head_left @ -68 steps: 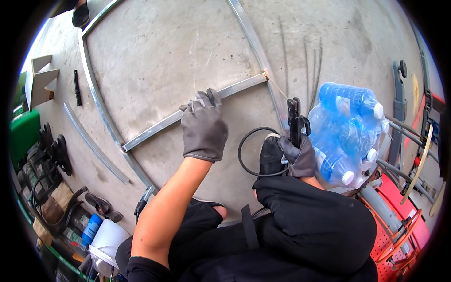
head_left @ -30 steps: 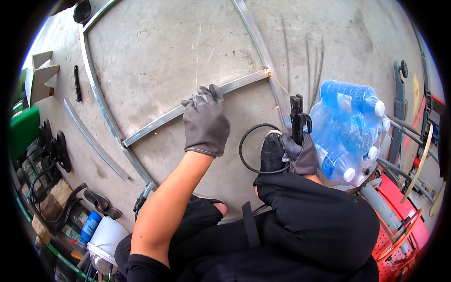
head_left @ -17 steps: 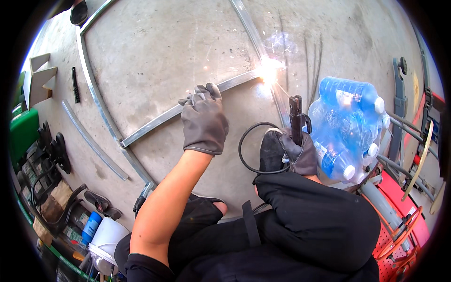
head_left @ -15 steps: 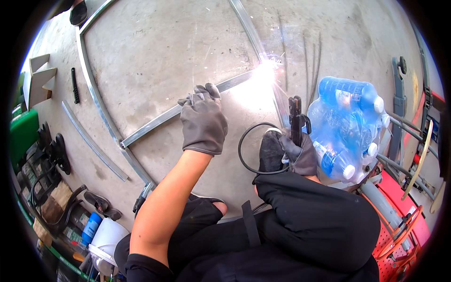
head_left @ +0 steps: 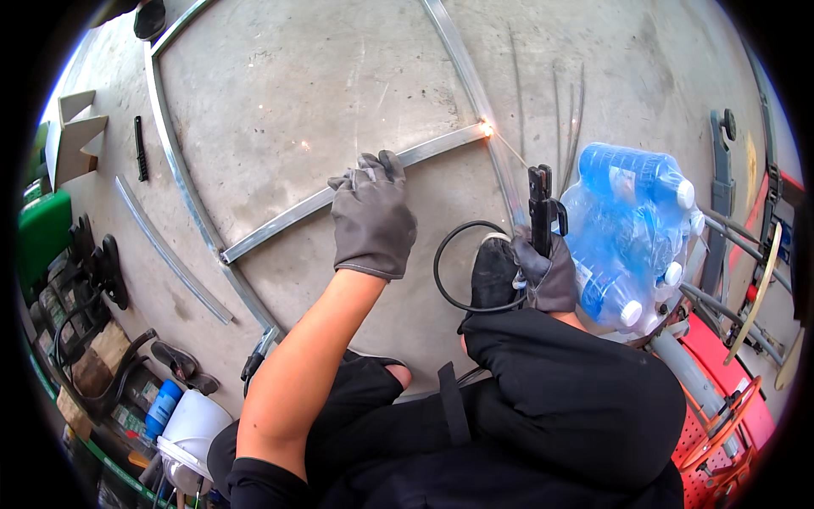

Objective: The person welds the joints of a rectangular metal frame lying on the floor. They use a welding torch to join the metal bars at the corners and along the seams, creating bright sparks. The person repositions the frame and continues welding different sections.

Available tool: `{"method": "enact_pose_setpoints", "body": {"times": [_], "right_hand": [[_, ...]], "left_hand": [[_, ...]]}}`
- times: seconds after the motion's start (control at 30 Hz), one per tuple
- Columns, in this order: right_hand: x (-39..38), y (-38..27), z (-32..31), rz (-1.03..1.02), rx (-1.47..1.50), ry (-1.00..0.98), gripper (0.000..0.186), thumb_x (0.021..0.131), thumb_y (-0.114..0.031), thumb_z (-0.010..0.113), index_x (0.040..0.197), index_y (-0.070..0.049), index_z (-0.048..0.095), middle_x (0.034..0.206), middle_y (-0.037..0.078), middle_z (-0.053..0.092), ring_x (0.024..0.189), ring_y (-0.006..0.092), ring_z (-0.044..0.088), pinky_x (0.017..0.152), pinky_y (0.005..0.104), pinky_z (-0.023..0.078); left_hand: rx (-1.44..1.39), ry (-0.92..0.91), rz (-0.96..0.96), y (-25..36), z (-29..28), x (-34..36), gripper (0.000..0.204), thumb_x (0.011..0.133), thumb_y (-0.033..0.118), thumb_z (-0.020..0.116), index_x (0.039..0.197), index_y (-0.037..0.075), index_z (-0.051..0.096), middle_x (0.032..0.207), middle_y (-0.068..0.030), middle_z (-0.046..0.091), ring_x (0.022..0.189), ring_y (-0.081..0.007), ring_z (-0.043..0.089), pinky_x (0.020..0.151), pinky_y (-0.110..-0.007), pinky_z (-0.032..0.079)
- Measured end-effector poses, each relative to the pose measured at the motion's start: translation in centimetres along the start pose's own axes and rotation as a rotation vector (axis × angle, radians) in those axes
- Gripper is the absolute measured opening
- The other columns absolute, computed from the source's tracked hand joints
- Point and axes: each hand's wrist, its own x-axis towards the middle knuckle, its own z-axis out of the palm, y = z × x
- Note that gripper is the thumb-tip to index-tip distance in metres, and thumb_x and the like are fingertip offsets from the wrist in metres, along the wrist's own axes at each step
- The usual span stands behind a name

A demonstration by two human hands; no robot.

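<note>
A galvanized metal crossbar [head_left: 284, 212] runs between two long side tubes of a metal frame on the floor. My left hand [head_left: 373, 220], in a grey glove, rests over the middle of this bar with its fingers curled on it. In my gloved right hand [head_left: 549, 278] is a black electrode holder [head_left: 540, 208], upright beside my shoe. From its jaws a thin welding rod [head_left: 510, 150] slants up to the joint [head_left: 486, 130] of crossbar and right tube [head_left: 458, 55], where a small orange glow shows. A black cable [head_left: 437, 276] loops left of the holder.
A shrink-wrapped pack of water bottles [head_left: 623, 229] stands just right of my right hand. Several thin rods [head_left: 573, 119] lie beyond it. At left are a loose metal strip [head_left: 170, 246], a black tool [head_left: 141, 148] and a white bucket [head_left: 195, 424]. Another person's shoe [head_left: 150, 19] shows far left.
The bright white welding flash and sparks at the joint have died down to a small orange glow. The rod now shows clearly. Both hands keep nearly the same places.
</note>
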Motion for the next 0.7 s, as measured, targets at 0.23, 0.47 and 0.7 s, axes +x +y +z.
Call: {"method": "enact_pose_setpoints", "body": {"times": [0.23,0.47,0.7], "right_hand": [[0.7,0.3,0.1,0.035,-0.1,0.054,0.033,0.098,-0.04,0.082,0.105,-0.008,0.085,0.076,-0.003,0.07,0.073,0.0082,0.066,0.069,0.0314,0.055],[-0.3,-0.6,0.2,0.076,-0.123,0.049,0.03,0.097,-0.037,0.083,0.109,-0.01,0.084,0.075,-0.003,0.071,0.072,0.0068,0.067,0.068,0.0293,0.055],[-1.5,-0.8,-0.6,0.087,0.006,-0.064,0.024,0.1,-0.03,0.08,0.107,-0.007,0.081,0.079,-0.009,0.065,0.074,0.0038,0.058,0.07,0.0261,0.048]], "left_hand": [[0.037,0.003,0.0,0.1,0.1,0.1,0.062,0.1,0.022,0.059,0.155,-0.005,0.06,0.145,-0.0299,0.07,0.136,-0.0393,0.068,0.109,-0.053,0.057],[0.033,-0.079,-0.026,0.2,0.7,0.1,0.089,0.09,0.037,0.075,0.163,-0.005,0.048,0.151,-0.0293,0.063,0.135,-0.0418,0.065,0.111,-0.058,0.053],[0.011,-0.073,-0.019,0.0,0.5,0.0,0.091,0.092,0.04,0.079,0.164,-0.004,0.047,0.154,-0.0279,0.061,0.133,-0.0428,0.065,0.112,-0.057,0.052]]}}
